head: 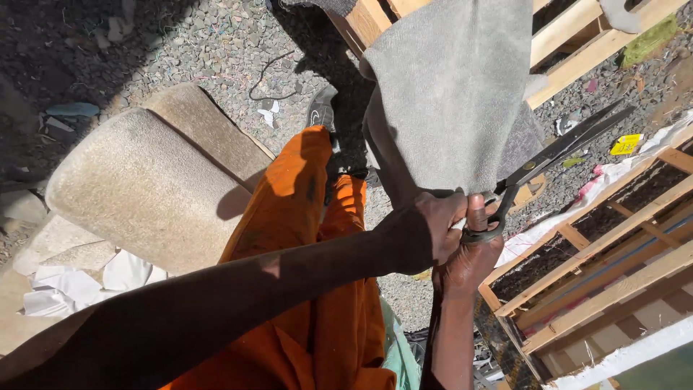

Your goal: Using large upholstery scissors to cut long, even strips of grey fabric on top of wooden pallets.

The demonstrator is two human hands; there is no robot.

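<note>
A grey fabric sheet (451,87) hangs down from the top of the view over a wooden frame. My left hand (422,231) grips its lower edge. Right beside it, my right hand (473,249) holds large black scissors (556,155) by the handle loops; the blades point up and to the right, alongside the fabric's right edge and nearly together. My orange trousers (317,238) fill the middle below my arms.
A beige upholstered cushion piece (144,188) lies at the left on gravel (216,43). A wooden furniture frame (606,267) stands at the lower right, another (577,36) at the top right. White paper scraps (65,285) lie at lower left.
</note>
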